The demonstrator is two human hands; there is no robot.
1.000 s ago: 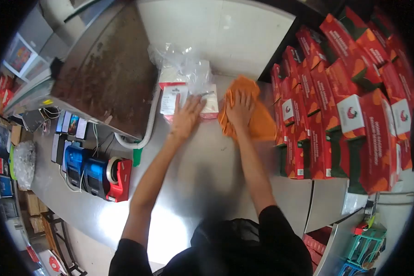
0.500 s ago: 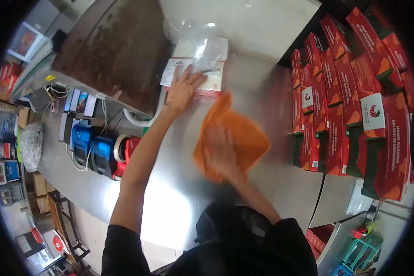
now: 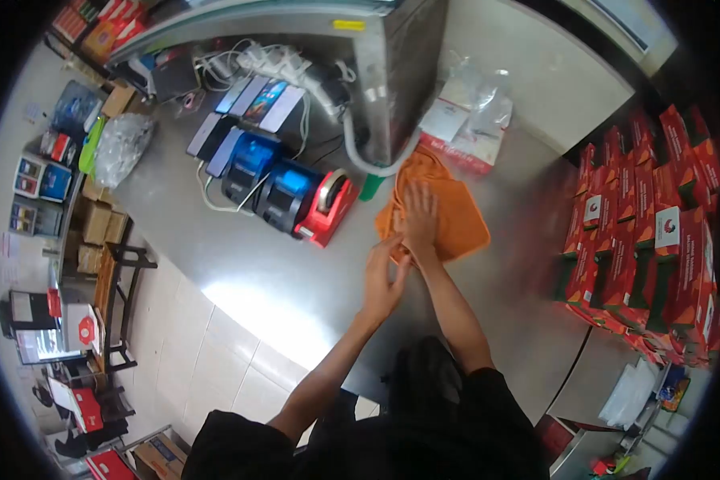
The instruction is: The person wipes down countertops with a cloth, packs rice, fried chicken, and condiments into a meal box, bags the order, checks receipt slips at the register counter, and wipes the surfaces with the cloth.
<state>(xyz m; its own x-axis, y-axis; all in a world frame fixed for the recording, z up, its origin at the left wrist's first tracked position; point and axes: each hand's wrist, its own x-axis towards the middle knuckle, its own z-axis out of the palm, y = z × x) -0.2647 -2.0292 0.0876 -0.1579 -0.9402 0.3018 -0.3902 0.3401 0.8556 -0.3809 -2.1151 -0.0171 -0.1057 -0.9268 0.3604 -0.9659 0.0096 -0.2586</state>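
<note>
An orange cloth point(image 3: 456, 212) lies partly bunched on the metal table point(image 3: 296, 280). My right hand point(image 3: 420, 220) is spread flat on top of it, fingers pointing away from me. Close by on its left, my left hand point(image 3: 386, 280) has its fingers apart, the tips at the cloth's near left edge, with nothing held. Beyond the cloth, against the wall, a white and red package point(image 3: 482, 142) sits with clear plastic bags point(image 3: 488, 100) on it and a white label point(image 3: 444, 120) beside them.
Left of my hands are a red tape dispenser point(image 3: 332, 212), blue and black printers point(image 3: 252, 172), cables and several phones point(image 3: 272, 104). A white hose point(image 3: 360, 160) curves beside the metal cabinet point(image 3: 400, 72). Stacked red boxes point(image 3: 688, 264) fill the right side.
My left hand has left the package and come beside my right hand. The cloth and my right hand have moved over toward the hose and tape dispenser. The view has swung left.
</note>
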